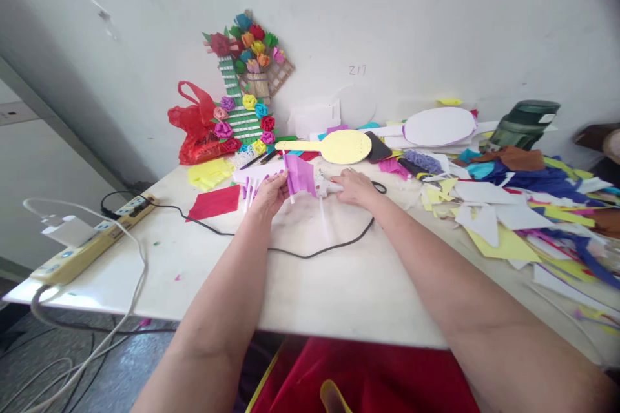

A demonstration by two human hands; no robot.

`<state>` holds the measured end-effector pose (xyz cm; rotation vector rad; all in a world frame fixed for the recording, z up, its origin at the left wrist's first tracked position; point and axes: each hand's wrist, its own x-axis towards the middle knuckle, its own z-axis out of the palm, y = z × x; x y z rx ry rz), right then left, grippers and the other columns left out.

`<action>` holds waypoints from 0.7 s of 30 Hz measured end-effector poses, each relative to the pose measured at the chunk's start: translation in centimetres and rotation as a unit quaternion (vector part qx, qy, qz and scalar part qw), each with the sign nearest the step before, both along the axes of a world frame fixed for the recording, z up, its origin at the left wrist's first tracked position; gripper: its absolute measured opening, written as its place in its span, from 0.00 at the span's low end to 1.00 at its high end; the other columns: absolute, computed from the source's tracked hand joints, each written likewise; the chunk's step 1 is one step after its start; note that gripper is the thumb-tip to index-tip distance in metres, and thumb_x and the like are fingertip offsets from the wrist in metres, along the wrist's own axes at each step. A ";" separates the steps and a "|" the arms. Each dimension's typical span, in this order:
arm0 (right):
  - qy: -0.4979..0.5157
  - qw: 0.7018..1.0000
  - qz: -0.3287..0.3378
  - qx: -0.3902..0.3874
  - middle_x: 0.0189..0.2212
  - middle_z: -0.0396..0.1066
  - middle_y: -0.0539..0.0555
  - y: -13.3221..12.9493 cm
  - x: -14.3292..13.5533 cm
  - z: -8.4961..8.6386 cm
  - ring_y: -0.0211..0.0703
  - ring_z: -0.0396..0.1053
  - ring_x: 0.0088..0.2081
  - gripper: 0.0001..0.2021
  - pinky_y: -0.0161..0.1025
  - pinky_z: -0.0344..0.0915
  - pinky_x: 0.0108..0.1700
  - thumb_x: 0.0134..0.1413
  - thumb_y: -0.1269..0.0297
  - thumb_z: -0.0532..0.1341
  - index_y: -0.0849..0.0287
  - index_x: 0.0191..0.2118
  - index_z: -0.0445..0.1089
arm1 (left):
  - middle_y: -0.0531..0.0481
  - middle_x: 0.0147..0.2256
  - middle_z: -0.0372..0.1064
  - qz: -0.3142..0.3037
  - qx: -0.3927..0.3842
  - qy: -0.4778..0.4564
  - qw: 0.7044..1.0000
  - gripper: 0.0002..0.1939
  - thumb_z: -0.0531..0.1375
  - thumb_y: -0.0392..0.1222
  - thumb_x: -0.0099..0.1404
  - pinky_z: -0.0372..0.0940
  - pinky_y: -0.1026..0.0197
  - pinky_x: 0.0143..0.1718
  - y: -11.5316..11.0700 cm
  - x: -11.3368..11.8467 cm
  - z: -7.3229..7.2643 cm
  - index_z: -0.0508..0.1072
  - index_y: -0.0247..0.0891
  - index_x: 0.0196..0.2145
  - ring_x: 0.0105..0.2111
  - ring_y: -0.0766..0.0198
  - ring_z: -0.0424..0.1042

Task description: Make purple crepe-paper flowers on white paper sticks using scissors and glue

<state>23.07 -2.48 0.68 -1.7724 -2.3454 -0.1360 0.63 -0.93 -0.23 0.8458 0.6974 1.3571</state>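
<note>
In my left hand [274, 192] is a piece of purple crepe paper [301, 175], pinched at its left edge along a thin white stick [291, 197]. My right hand [355, 187] is closed around a white hot glue gun [329, 188] that lies low over the table, close to the paper's right end. A translucent glue stick [324, 222] appears to extend from the gun toward me. Beside my left hand lie several white sticks with purple tips [248, 191]. A red paper sheet [214, 202] is left of them.
A black cord [305, 256] loops across the table in front of my hands. At left sits a power strip [92, 242] with a white charger. Paper scraps [498, 206] crowd the right side. Behind are a yellow oval paddle shape [345, 146], a phone [378, 147] and a paper-flower decoration [245, 119].
</note>
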 end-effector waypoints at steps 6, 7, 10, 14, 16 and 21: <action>0.084 0.984 0.010 0.157 0.35 0.73 0.59 -1.4 -1.8 2.1 0.48 0.66 0.40 0.13 0.41 0.55 0.42 0.48 0.64 0.54 0.62 0.35 0.74 | 0.52 0.21 0.70 -0.001 0.023 0.020 1.000 0.12 0.67 0.42 0.48 0.67 0.66 0.26 -0.1 0.0 0.0 0.70 0.33 0.26 0.22 0.68 0.70; 0.108 0.983 0.015 0.147 0.31 0.73 0.58 -1.7 -2.3 2.5 0.46 0.68 0.37 0.13 0.39 0.56 0.38 0.49 0.64 0.54 0.62 0.31 0.74 | 0.52 0.21 0.70 0.001 0.029 0.017 0.999 0.12 0.67 0.43 0.48 0.66 0.66 0.26 0.0 0.0 0.0 0.70 0.33 0.25 0.22 0.69 0.70; 0.192 0.979 0.059 0.043 0.22 0.72 0.55 -2.6 -3.9 3.3 0.41 0.67 0.28 0.14 0.34 0.55 0.30 0.49 0.63 0.54 0.63 0.21 0.72 | 0.54 0.20 0.68 0.010 0.053 -0.006 0.999 0.12 0.67 0.43 0.48 0.65 0.67 0.26 0.2 0.1 -0.2 0.70 0.34 0.25 0.21 0.70 0.69; 0.327 0.916 0.139 -0.183 0.20 0.71 0.53 -2.8 -5.5 3.0 0.35 0.63 0.21 0.10 0.32 0.57 0.25 0.45 0.67 0.55 0.65 0.22 0.72 | 0.54 0.21 0.69 0.029 0.076 -0.037 0.996 0.11 0.67 0.43 0.47 0.63 0.68 0.25 0.3 0.4 -0.3 0.71 0.35 0.25 0.22 0.70 0.68; 0.368 0.888 0.146 -0.232 0.21 0.71 0.53 -2.5 -6.0 2.4 0.35 0.63 0.21 0.10 0.31 0.58 0.24 0.42 0.71 0.55 0.65 0.28 0.73 | 0.53 0.22 0.70 0.041 0.076 -0.047 0.995 0.12 0.67 0.44 0.47 0.62 0.67 0.26 0.2 0.6 -0.3 0.71 0.35 0.26 0.23 0.69 0.69; 0.493 0.821 0.154 -0.244 0.29 0.72 0.52 -2.6 -6.7 1.7 0.35 0.67 0.28 0.19 0.30 0.61 0.29 0.37 0.77 0.55 0.63 0.40 0.71 | 0.53 0.24 0.70 0.060 0.084 -0.085 0.991 0.12 0.66 0.46 0.49 0.62 0.65 0.32 -0.1 1.2 -0.1 0.72 0.37 0.28 0.28 0.67 0.70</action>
